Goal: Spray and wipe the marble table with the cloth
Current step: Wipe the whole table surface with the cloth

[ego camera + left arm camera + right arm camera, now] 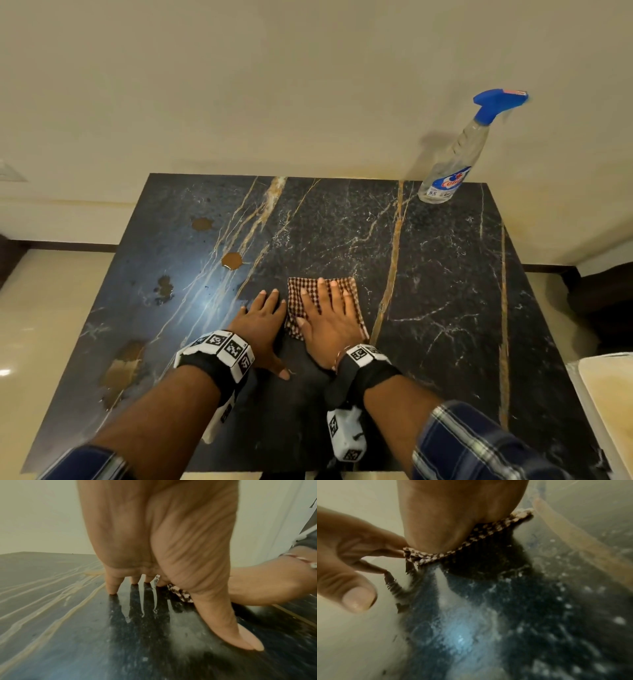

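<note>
A black marble table (428, 274) with gold veins fills the head view. On it lies a folded brown-and-white checked cloth (297, 294), near the middle front. My right hand (329, 318) presses flat on the cloth with straight fingers. Just left of the cloth, my left hand (262, 318) rests flat on the bare marble with its fingers spread. In the left wrist view the left fingertips (111, 589) touch the wet surface beside the cloth (180, 593). The right wrist view shows my palm (458, 513) on the cloth (462, 547). A clear spray bottle (452, 161) with a blue trigger stands at the back right corner.
Brown spills lie on the table's left half: one at the back (202, 224), one nearer the middle (232, 261), and a large smear by the front left edge (123, 366). A cream wall backs the table. A white object (606, 394) sits off the right edge.
</note>
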